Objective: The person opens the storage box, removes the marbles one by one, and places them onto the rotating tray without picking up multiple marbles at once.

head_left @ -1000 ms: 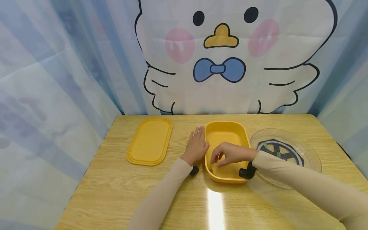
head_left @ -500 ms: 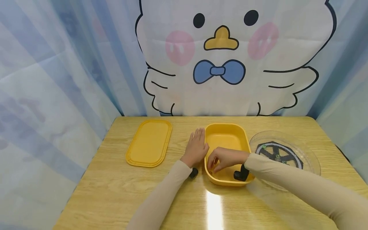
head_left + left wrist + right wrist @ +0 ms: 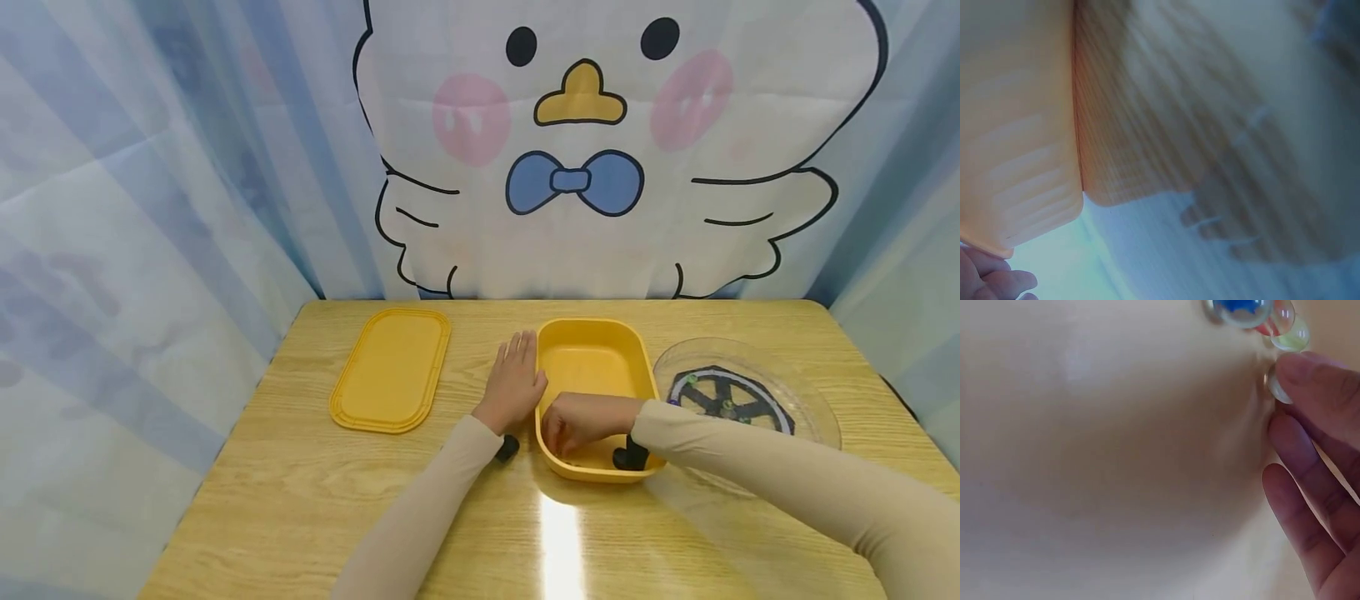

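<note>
- My right hand (image 3: 588,418), right of centre low in the head view, is inside the yellow box (image 3: 588,362), thumb and fingers curled round a pale marble (image 3: 1279,389).
- Other marbles (image 3: 1244,309) sit upper right in the right-wrist view.
- My left hand (image 3: 512,385), fingers straight, touches the box's left side.

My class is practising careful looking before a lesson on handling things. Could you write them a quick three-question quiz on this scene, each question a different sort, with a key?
1. True or false: the yellow lid lies to the left of the yellow box.
2. Where is the right hand?
A) Over the lid
B) Inside the box
C) On the clear dish
3. Fill in: in the right wrist view, the fingertips are at a small round ____.

Key: 1. True. 2. B. 3. Marble.
</note>
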Demonstrator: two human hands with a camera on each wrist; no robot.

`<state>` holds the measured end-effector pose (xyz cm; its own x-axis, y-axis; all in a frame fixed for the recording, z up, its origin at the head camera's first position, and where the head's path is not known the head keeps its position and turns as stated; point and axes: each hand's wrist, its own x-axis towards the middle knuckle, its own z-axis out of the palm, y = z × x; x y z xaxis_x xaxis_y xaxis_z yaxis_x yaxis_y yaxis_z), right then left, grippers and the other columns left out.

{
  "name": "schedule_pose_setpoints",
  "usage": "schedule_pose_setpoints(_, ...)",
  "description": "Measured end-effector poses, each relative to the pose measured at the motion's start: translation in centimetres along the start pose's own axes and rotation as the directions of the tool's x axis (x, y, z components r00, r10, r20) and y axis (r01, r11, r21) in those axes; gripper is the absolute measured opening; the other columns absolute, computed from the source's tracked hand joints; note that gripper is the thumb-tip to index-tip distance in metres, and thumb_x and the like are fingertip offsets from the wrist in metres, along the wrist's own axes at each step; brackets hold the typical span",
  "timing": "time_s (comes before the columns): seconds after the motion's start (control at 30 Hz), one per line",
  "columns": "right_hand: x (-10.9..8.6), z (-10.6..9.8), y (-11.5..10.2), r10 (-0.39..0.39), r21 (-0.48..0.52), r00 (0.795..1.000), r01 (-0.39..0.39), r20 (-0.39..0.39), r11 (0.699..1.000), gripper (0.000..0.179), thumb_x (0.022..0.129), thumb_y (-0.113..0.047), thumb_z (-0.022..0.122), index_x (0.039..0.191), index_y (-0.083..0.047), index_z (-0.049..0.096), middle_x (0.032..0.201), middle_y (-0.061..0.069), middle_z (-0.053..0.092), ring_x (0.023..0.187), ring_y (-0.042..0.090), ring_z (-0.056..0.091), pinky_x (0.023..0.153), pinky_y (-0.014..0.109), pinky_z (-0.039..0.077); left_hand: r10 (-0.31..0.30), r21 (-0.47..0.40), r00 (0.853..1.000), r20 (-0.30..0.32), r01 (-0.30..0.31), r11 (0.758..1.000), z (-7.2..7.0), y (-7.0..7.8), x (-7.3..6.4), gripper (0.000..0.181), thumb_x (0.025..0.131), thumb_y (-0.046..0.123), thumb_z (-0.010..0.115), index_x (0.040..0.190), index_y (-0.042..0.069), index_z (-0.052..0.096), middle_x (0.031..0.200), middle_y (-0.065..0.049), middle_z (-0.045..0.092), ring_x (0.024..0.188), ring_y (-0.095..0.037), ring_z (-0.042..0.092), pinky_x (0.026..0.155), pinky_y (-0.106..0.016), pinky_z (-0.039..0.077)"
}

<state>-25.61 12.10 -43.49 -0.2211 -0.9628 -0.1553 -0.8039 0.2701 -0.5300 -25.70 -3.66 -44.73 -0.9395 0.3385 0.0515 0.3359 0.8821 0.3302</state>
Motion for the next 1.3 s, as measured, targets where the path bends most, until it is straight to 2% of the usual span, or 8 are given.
schedule_pose_setpoints(0.23,-0.3,0.0,0.4,-0.031,-0.012,0.999,0.031,-0.018,0.999,0.014,0.074,0.0,0.074,0.08,-0.013,0.076,0.081,-0.005,0.071,0.074,-0.003,0.06,0.069,0.011,0.05,-0.007,0.01,1.0,0.011,0.007,1.0,0.0,0.1,0.1,0.061,0.1,0.025,0.035,0.151,0.002,0.011,0.157,-0.014,0.018,0.147,-0.025,0.012,0.121,-0.041,0.01)
schedule_pose_setpoints(0.5,-0.8,-0.3,0.9,0.013,-0.046,0.998,-0.016,-0.058,0.999,0.019,0.07,0.002,0.075,0.083,-0.01,0.076,0.081,-0.002,0.07,0.071,-0.001,0.059,0.068,0.012,0.05,-0.006,0.003,1.0,0.017,0.006,1.0,0.0,-0.1,0.2,0.061,0.101,0.025,0.034,0.151,0.002,0.009,0.158,-0.014,0.017,0.148,-0.025,0.011,0.121,-0.04,0.009)
schedule_pose_setpoints(0.63,-1.1,-0.6,1.1,0.019,-0.075,0.996,-0.025,-0.086,0.997,0.019,0.068,0.003,0.075,0.083,-0.009,0.075,0.079,-0.001,0.069,0.069,0.001,0.059,0.065,0.013,0.05,0.006,-0.028,1.0,0.01,-0.006,1.0,0.1,-0.3,0.3,0.061,0.1,0.024,0.033,0.151,0.002,0.008,0.158,-0.014,0.016,0.148,-0.026,0.01,0.121,-0.04,0.007)
schedule_pose_setpoints(0.77,-1.5,-1.1,1.2,0.05,-0.091,0.993,-0.06,-0.109,0.994,0.017,0.069,0.003,0.074,0.081,-0.008,0.075,0.077,-0.001,0.069,0.068,0.002,0.058,0.064,0.014,0.05,0.018,-0.062,1.0,0.003,-0.018,0.998,0.5,-0.5,0.4,0.061,0.1,0.026,0.031,0.151,0.003,0.007,0.158,-0.014,0.015,0.148,-0.025,0.008,0.121,-0.04,0.006)
schedule_pose_setpoints(0.87,-1.9,-1.6,1.3,0.078,-0.094,0.989,-0.09,-0.126,0.991,0.013,0.072,0.001,0.073,0.08,-0.008,0.075,0.076,-0.001,0.069,0.068,0.003,0.058,0.064,0.015,0.05,0.01,-0.052,1.0,0.011,-0.009,0.999,0.6,-0.5,0.4,0.061,0.1,0.026,0.03,0.151,0.003,0.007,0.158,-0.013,0.014,0.148,-0.024,0.008,0.121,-0.04,0.006)
schedule_pose_setpoints(1.0,-3.0,-2.8,1.2,0.102,-0.078,0.982,-0.115,-0.159,0.99,0.008,0.076,-0.002,0.074,0.081,-0.008,0.074,0.078,-0.001,0.069,0.069,0.007,0.058,0.065,0.021,0.052,-0.01,-0.004,1.0,0.027,0.01,1.0,0.2,-0.1,0.3,0.061,0.101,0.027,0.032,0.151,0.003,0.008,0.158,-0.013,0.015,0.148,-0.024,0.01,0.121,-0.04,0.008)
schedule_pose_setpoints(1.13,-4.6,-4.3,0.6,0.136,-0.074,0.972,-0.153,-0.192,0.985,0.012,0.075,-0.003,0.075,0.086,-0.007,0.074,0.083,0.0,0.07,0.073,0.012,0.06,0.068,0.03,0.055,-0.011,0.02,1.0,0.028,0.011,1.0,0.1,0.0,0.2,0.061,0.101,0.027,0.033,0.151,0.002,0.009,0.158,-0.013,0.016,0.148,-0.025,0.011,0.121,-0.04,0.009)
schedule_pose_setpoints(1.3,-7.0,-6.2,-0.3,0.235,-0.057,0.942,-0.255,-0.239,0.965,0.015,0.077,-0.004,0.074,0.09,-0.01,0.074,0.089,-0.001,0.07,0.078,0.017,0.063,0.074,0.036,0.057,-0.002,-0.003,1.0,0.028,0.002,1.0,0.1,-0.1,0.2,0.062,0.101,0.027,0.033,0.151,0.002,0.007,0.158,-0.014,0.014,0.148,-0.025,0.009,0.121,-0.04,0.008)
